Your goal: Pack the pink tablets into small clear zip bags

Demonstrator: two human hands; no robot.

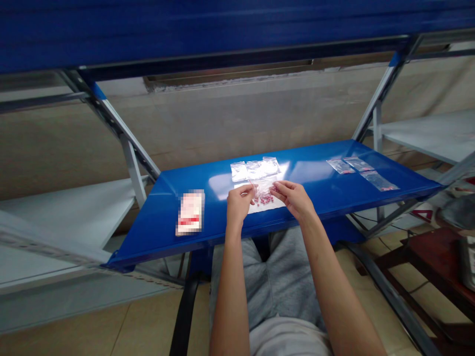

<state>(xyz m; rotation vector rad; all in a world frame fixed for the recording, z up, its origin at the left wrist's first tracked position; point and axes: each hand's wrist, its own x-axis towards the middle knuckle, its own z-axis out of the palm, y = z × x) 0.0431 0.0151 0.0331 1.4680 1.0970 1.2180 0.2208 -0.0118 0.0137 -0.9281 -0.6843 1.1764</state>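
Note:
My left hand point(240, 201) is closed in a pinch on the left edge of a small clear plastic bag point(264, 185), near a thin red line on it. My right hand point(295, 197) is at the bag's right side, fingertips pressed together, with reddish bits showing at them that look like beads. Whether these fingers also grip the bag, I cannot tell. Below the bag, between my hands, several small red beads point(264, 200) lie loose on a white sheet point(279, 203).
Several flat clear bags point(255, 169) lie behind my hands on the blue table point(218, 217). At the right lie bags with red contents point(379, 181); at the left, a blurred white-and-red packet point(190, 212). A blue shelf point(222, 34) overhangs the table between slanted metal posts point(124, 133).

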